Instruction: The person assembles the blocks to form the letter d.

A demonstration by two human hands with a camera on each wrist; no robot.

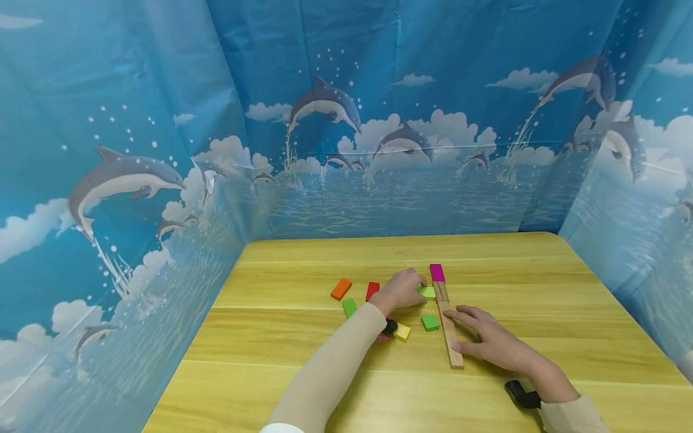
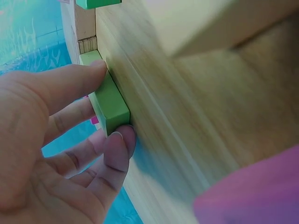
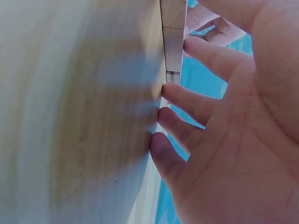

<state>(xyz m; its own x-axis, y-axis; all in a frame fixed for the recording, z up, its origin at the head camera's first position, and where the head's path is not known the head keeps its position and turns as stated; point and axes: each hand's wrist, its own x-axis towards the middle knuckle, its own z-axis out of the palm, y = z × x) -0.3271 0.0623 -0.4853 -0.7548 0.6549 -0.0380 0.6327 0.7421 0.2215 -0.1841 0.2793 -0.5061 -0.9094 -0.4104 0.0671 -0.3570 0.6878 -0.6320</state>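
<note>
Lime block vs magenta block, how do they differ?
Grip: the lime block is held in the left hand; no hand touches the magenta block.
Pose: the lime block lies crosswise to the wooden row; the magenta block lies in line with it.
Place: the lime block is beside the row, the magenta block at its far end.
Shared: both are rectangular blocks.

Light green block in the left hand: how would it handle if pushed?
The light green block looks stiff, with straight edges. Its flat faces suggest sliding rather than rolling. Probably light, being small beside the left hand.
</note>
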